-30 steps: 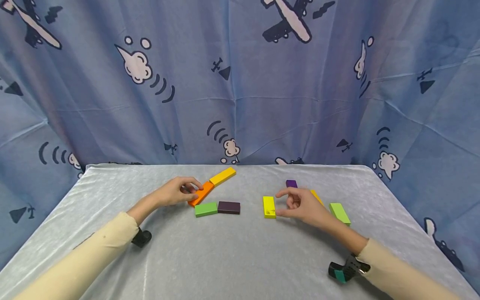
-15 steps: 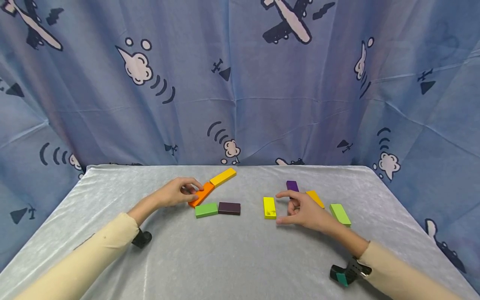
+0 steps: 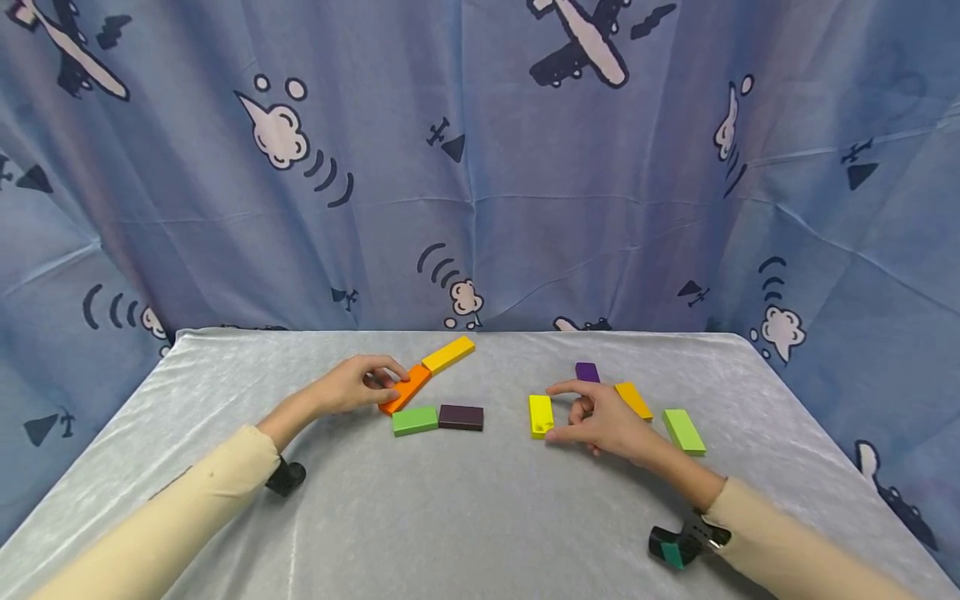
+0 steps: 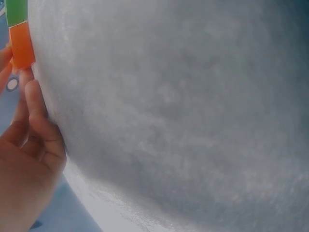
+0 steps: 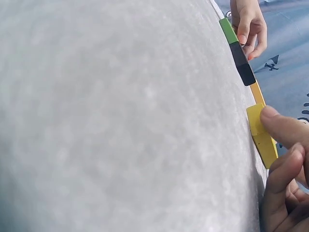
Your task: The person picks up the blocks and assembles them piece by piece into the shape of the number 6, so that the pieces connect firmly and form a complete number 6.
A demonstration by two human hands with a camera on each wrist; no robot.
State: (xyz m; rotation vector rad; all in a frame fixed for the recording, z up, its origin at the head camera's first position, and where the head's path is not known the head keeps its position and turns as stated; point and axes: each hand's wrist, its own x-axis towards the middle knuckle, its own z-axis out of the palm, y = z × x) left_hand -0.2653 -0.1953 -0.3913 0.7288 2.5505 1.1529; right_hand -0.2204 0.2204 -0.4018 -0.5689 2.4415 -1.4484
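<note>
The head view looks forward and down at the counter (image 3: 450, 517); left and right wrist views, close in, share the left hand (image 4: 31, 154), lower left and upper right respectively.

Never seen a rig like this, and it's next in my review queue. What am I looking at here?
There is no machine: a person works bare-handed, one hand being the left grip, the other the right grip. The wide picture comes from a camera on the head; the two close ones come from the left and right wrists. On the pale cloth, the left grip pinches an orange block, with an amber block, green block and dark block close by. The right grip spreads thumb and forefinger at a bright yellow block; contact is hard to tell. Around it lie a purple block, golden block and lime block.
</note>
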